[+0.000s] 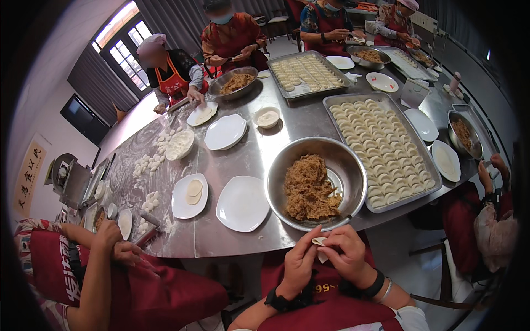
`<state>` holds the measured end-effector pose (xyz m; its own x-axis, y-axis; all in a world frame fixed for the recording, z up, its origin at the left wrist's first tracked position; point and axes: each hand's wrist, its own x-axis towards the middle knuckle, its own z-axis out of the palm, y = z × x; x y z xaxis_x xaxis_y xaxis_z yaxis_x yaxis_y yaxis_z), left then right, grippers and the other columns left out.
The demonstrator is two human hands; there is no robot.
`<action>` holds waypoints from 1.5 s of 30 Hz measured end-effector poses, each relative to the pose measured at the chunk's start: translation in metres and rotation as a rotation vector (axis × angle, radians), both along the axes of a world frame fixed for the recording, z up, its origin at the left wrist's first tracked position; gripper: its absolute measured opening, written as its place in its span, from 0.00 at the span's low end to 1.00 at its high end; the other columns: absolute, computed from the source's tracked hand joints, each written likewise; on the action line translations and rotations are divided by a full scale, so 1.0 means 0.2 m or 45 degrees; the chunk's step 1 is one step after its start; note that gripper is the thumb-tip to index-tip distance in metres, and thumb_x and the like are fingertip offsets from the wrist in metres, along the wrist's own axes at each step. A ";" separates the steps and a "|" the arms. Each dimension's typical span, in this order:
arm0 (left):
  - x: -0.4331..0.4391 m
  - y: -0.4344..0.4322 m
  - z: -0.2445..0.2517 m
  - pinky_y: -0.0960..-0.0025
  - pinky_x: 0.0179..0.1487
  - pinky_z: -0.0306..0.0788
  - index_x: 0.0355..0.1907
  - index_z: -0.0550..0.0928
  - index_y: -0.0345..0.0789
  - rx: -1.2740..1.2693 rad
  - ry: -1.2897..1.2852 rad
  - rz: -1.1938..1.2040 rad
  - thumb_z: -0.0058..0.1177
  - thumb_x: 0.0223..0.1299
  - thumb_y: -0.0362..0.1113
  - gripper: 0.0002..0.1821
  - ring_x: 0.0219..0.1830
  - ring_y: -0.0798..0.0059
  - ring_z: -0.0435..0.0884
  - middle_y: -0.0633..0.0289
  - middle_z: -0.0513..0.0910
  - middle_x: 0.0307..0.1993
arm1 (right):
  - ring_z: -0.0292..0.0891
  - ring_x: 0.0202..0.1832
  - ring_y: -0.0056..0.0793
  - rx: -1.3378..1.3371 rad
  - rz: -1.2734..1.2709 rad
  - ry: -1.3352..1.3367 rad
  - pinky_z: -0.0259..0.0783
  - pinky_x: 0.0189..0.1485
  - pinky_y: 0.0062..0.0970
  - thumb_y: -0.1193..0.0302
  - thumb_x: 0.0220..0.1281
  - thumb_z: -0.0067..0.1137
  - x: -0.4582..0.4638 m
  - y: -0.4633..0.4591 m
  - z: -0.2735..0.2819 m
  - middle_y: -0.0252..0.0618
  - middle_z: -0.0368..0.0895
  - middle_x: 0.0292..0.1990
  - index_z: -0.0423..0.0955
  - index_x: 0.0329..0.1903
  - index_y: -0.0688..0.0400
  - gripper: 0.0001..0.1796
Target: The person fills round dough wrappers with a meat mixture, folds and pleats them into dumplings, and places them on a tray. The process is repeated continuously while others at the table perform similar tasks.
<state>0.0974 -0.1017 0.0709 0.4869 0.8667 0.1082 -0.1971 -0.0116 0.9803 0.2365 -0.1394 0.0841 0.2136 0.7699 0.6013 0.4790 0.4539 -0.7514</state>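
Between the fingertips of my left hand (299, 258) and my right hand (345, 252) is a folded dumpling wrapper (319, 241), pinched near the table's front edge. Whether it holds filling cannot be made out. Just beyond my hands stands a large steel bowl (275, 194) with brown minced filling (308, 190) heaped on its left side. To the bowl's right, a metal tray (397, 203) carries rows of finished dumplings (381, 153). A bare white square plate (242, 202) lies left of the bowl, and farther left another plate (178, 202) bears round wrappers (193, 191).
Floured steel table (124, 173) with dough pieces (151, 163), a flour bowl (180, 145) and a small white bowl (267, 117). Co-workers sit close on my left (95, 256) and right (488, 207); others work across the table. A second dumpling tray (308, 76) lies at the back.
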 end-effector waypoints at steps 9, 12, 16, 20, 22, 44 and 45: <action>-0.03 0.01 -0.02 0.76 0.58 0.68 0.63 0.72 0.31 0.083 0.103 -0.192 0.45 0.67 0.24 0.21 0.55 0.76 0.76 0.57 0.78 0.55 | 0.76 0.28 0.31 0.088 -0.005 -0.148 0.72 0.28 0.25 0.81 0.46 0.68 0.03 0.00 0.01 0.39 0.76 0.33 0.77 0.35 0.59 0.12; -0.02 0.01 -0.02 0.75 0.57 0.69 0.63 0.71 0.31 0.033 0.101 -0.221 0.45 0.67 0.24 0.22 0.54 0.77 0.76 0.59 0.78 0.55 | 0.76 0.28 0.30 0.038 -0.014 0.069 0.72 0.28 0.25 0.81 0.46 0.68 0.03 -0.01 0.02 0.39 0.75 0.34 0.77 0.35 0.59 0.11; -0.01 0.03 -0.03 0.75 0.58 0.69 0.67 0.66 0.32 0.114 0.109 -0.238 0.43 0.67 0.23 0.25 0.56 0.77 0.75 0.58 0.76 0.57 | 0.76 0.28 0.28 -0.071 -0.036 -0.012 0.72 0.29 0.25 0.80 0.48 0.67 0.04 -0.01 0.03 0.40 0.75 0.35 0.77 0.35 0.60 0.11; 0.01 0.02 -0.02 0.74 0.58 0.69 0.69 0.62 0.33 0.055 0.040 -0.216 0.42 0.67 0.22 0.28 0.57 0.77 0.73 0.57 0.73 0.60 | 0.76 0.29 0.28 -0.067 0.007 0.026 0.72 0.29 0.25 0.81 0.49 0.66 0.04 -0.01 0.02 0.40 0.75 0.35 0.77 0.36 0.60 0.10; 0.01 0.01 -0.01 0.73 0.59 0.68 0.69 0.63 0.33 -0.018 -0.023 -0.181 0.43 0.66 0.22 0.28 0.58 0.75 0.73 0.56 0.73 0.60 | 0.76 0.29 0.28 -0.053 0.013 0.037 0.72 0.29 0.24 0.81 0.49 0.66 0.03 0.00 0.02 0.41 0.75 0.35 0.77 0.35 0.60 0.10; -0.02 0.04 -0.02 0.75 0.56 0.69 0.70 0.61 0.35 -0.211 0.214 -0.311 0.47 0.65 0.25 0.30 0.56 0.76 0.75 0.56 0.76 0.56 | 0.78 0.36 0.37 -0.187 0.061 -0.007 0.74 0.37 0.29 0.77 0.46 0.69 0.09 -0.01 0.05 0.42 0.75 0.39 0.78 0.36 0.59 0.12; -0.02 0.03 -0.02 0.75 0.56 0.69 0.71 0.58 0.36 -0.208 0.098 -0.297 0.47 0.65 0.25 0.32 0.54 0.76 0.75 0.57 0.76 0.55 | 0.77 0.39 0.37 -0.235 0.062 0.010 0.74 0.40 0.30 0.76 0.46 0.69 0.09 -0.02 0.05 0.42 0.75 0.41 0.78 0.38 0.59 0.14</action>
<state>0.0930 -0.0947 0.0665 0.6763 0.7334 -0.0690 -0.1006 0.1847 0.9776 0.2539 -0.1429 0.0945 0.1772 0.8767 0.4473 0.4537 0.3305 -0.8276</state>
